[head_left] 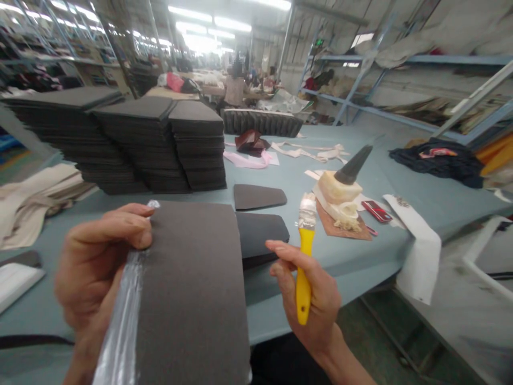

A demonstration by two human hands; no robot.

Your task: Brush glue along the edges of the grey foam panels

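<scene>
My left hand (108, 251) grips a dark grey panel (192, 289) by its left edge, thumb and fingers pinched at the upper corner. A shiny silvery strip (122, 321) runs down that edge under the hand. In my right hand (312, 299) is a paintbrush (306, 256) with a yellow handle, held upright with the whitish bristles up. The brush is apart from the panel, to its right. Beyond the panel lie a small dark grey piece (259, 197) and a short pile of similar pieces (262, 235), partly hidden by the panel.
Tall stacks of dark grey panels (196, 144) stand at the back left. To the right, a cut-open pale container with a black cone nozzle (339, 190) sits on brown board (331, 227). Near it lies a red box (377, 211). Shelving (401, 115) lines the right side.
</scene>
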